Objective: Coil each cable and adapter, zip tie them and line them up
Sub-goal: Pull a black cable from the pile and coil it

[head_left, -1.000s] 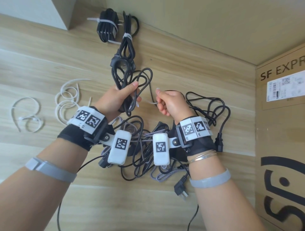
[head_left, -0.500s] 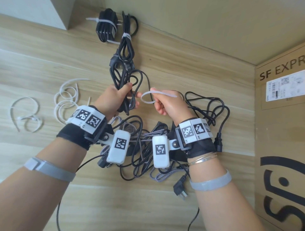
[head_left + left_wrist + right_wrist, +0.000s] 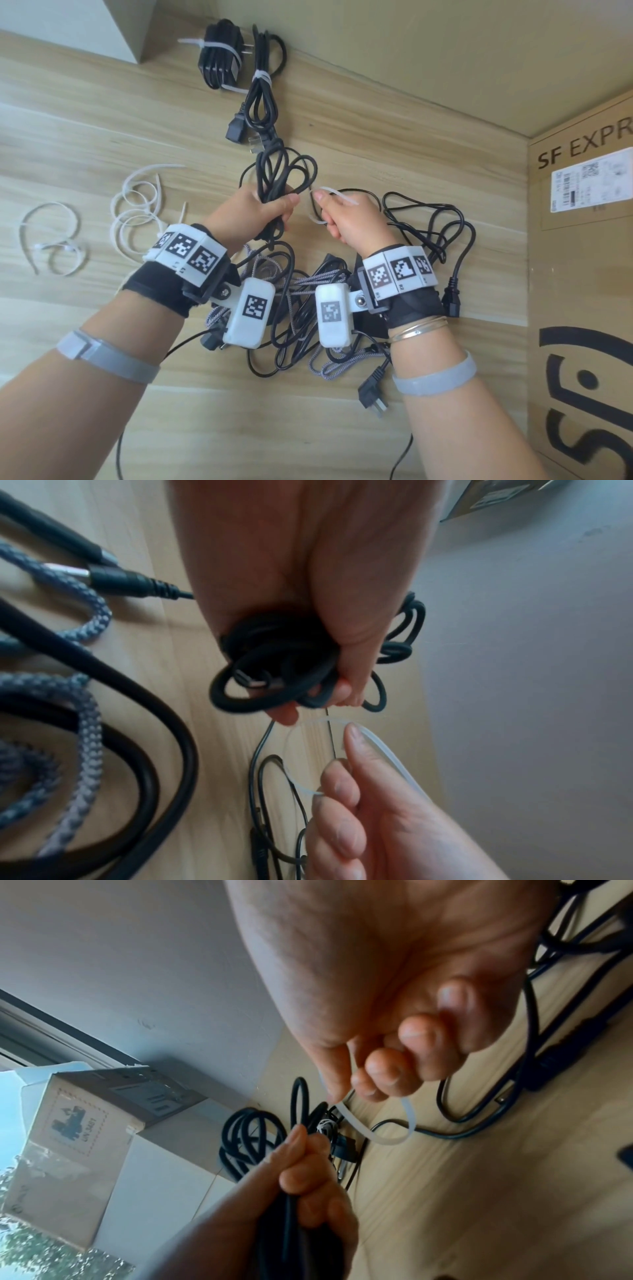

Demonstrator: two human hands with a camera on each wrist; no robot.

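My left hand (image 3: 263, 212) grips a coiled black cable (image 3: 284, 171) above the wooden table; the coil (image 3: 274, 674) bulges out of the fist in the left wrist view. My right hand (image 3: 337, 216) pinches a white zip tie (image 3: 329, 193) bent into a loop, just right of the coil and apart from it. The looped zip tie (image 3: 387, 1131) hangs from my right fingers (image 3: 383, 1069) in the right wrist view. Two tied black bundles, an adapter (image 3: 219, 58) and a power cord (image 3: 262, 99), lie at the table's far edge.
A tangle of loose black and braided grey cables (image 3: 308, 308) lies under my wrists, with a plug (image 3: 371, 394) near the front. Spare white zip ties (image 3: 137, 209) lie at the left. A cardboard box (image 3: 582, 274) stands at the right, a wall behind.
My left hand has lifted the coil slightly farther from me. My right hand has bent the zip tie into a loop and brought it close beside the coil.
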